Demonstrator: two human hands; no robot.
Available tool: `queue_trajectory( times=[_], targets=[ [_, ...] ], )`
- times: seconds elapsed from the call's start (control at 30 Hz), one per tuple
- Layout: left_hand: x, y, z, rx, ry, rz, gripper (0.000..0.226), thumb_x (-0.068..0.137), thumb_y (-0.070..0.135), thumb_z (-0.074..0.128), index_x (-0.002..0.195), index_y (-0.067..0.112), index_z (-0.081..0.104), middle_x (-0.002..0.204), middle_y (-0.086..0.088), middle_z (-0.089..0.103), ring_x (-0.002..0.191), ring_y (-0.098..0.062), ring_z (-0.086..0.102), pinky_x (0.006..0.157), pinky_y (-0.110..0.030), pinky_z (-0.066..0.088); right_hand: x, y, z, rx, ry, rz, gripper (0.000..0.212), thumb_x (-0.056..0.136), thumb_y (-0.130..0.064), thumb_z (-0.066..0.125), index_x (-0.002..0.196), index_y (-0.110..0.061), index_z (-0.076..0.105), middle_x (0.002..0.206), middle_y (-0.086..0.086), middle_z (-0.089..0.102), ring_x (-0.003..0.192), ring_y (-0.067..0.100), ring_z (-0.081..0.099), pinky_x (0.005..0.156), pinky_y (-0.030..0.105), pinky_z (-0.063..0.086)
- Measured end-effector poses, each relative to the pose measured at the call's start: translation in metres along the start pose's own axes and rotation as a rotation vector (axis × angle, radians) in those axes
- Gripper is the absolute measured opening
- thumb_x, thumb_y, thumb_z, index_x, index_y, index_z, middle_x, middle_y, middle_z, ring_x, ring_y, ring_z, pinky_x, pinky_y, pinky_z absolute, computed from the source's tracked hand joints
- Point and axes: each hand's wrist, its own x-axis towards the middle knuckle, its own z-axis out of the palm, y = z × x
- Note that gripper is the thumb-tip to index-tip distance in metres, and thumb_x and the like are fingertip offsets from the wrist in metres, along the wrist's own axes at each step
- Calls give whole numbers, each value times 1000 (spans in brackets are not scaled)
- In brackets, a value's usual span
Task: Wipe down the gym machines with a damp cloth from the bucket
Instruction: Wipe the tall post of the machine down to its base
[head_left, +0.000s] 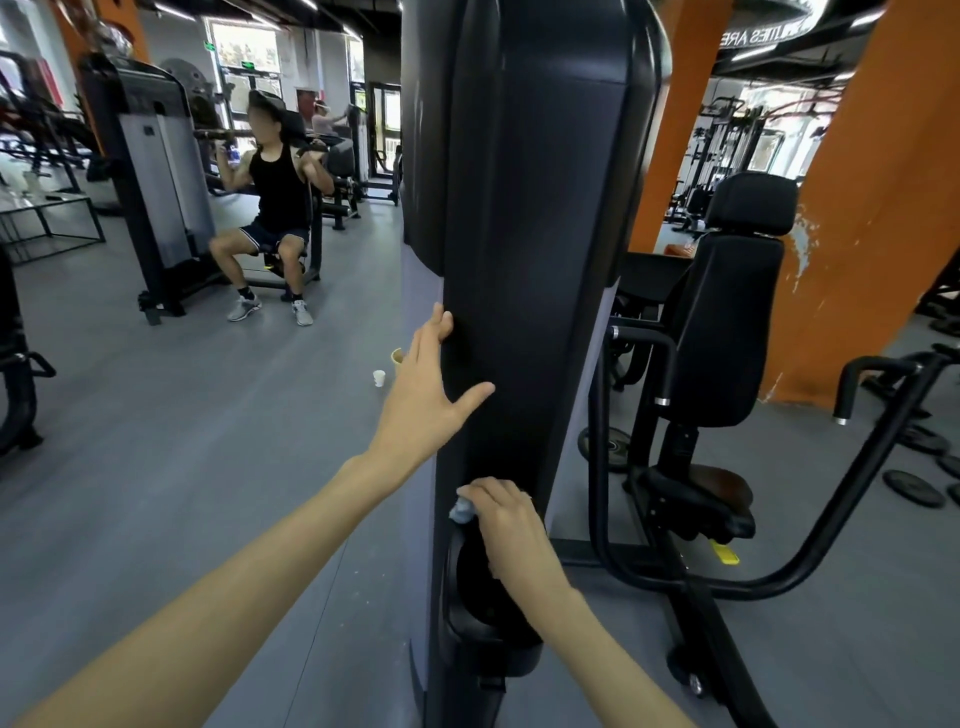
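We are curling our right grip (511, 525) round one small, crumpled pale-blue cloth (464, 506), pressing it to the black machine column (524, 208) at six o'clock. Our left grip (423, 395) is lying wide and flat on the column's edge above. At nine o'clock a white cup (379, 378) and a tan cup (397, 357) are standing on the floor (182, 441). At one o'clock, overhead lettering (740, 37) is showing only "ARE" legibly.

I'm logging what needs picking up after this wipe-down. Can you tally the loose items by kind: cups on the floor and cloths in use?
Cups on the floor: 2, a white cup and a tan cup partly behind the left hand.
Cloths: 1, a blue cloth gripped by the right hand.
Total: 3
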Motion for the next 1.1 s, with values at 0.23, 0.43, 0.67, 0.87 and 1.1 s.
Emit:
queue_trajectory(
  times=[0.23, 0.43, 0.67, 0.87, 1.1],
  targets=[
    [-4, -3, 21, 171, 13, 35, 109, 73, 16, 81, 150, 11, 4, 156, 9, -10, 144, -11, 8, 114, -19, 10, -21, 47, -36, 55, 73, 137, 46, 65, 16, 67, 104, -7, 68, 102, 3, 67, 87, 23, 65, 71, 28, 50],
    [-5, -4, 25, 146, -19, 5, 128, 66, 18, 86, 150, 14, -10, 159, 4, -16, 142, -4, 3, 113, -19, 11, -25, 46, -21, 138, 204, 251, 34, 81, 14, 56, 106, -9, 61, 103, 1, 57, 83, 22, 61, 67, 30, 45],
    [-4, -1, 45, -21, 38, -44, 132, 68, 10, 84, 136, 37, -26, 158, 7, -18, 146, -6, -4, 119, -28, 6, -65, 49, -27, 159, 76, 43, 44, 72, 15, 69, 108, -9, 66, 108, -1, 58, 89, 17, 61, 75, 17, 48],
    [-1, 1, 44, -4, 10, -72, 135, 68, 8, 84, 141, 27, -29, 157, 4, -22, 146, -8, -7, 121, -38, 10, -28, 52, -19, 151, 134, -2, 41, 65, 16, 71, 98, -8, 71, 94, 3, 59, 76, 23, 61, 64, 30, 53],
    [2, 6, 50, 39, 9, -111, 142, 63, 22, 88, 143, 9, -29, 155, -5, -25, 146, -15, -11, 120, -35, 3, -62, 67, -17, 324, 124, -11, 39, 77, 13, 62, 103, -14, 69, 107, -2, 55, 92, 10, 57, 79, 21, 50]
  ],
)
